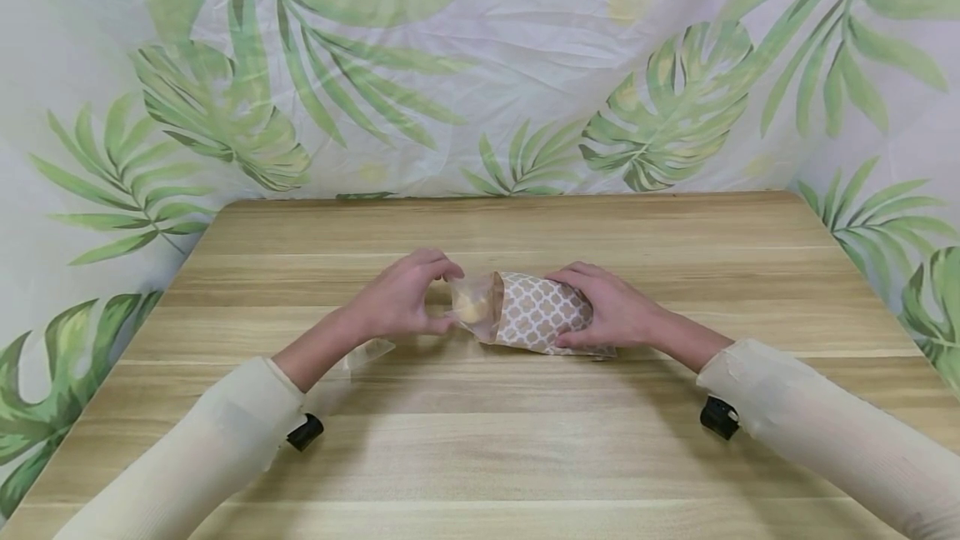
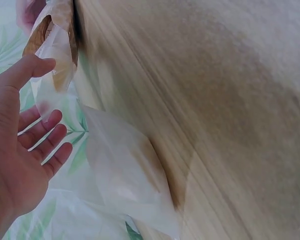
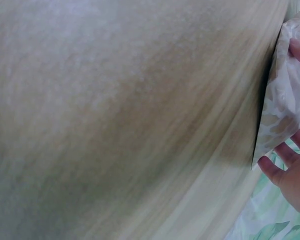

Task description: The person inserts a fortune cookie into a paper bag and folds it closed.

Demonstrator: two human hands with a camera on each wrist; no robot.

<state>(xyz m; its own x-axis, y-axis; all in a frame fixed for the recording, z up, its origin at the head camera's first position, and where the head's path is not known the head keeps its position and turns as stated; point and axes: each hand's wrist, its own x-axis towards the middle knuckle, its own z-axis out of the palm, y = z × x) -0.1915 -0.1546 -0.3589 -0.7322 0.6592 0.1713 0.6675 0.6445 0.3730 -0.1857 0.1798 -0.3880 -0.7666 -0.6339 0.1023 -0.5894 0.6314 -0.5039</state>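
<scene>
A brown paper bag (image 1: 536, 315) with a white lattice print lies on its side, its mouth facing left. My right hand (image 1: 615, 307) grips its closed end, thumb on the near side and fingers on the far side. From the mouth sticks a clear plastic packet (image 1: 471, 307) with something pale yellow inside. My left hand (image 1: 405, 298) is at the packet's outer end, thumb and fingers spread apart around it. In the left wrist view the thumb (image 2: 32, 70) stands well away from the loosely bent fingers, and one fingertip shows blurred through the plastic.
Another clear plastic bag (image 1: 367, 355) lies on the wooden table (image 1: 480, 457) below my left wrist. Behind the table hangs a leaf-print cloth (image 1: 525, 65). Black wrist cameras sit under both sleeves.
</scene>
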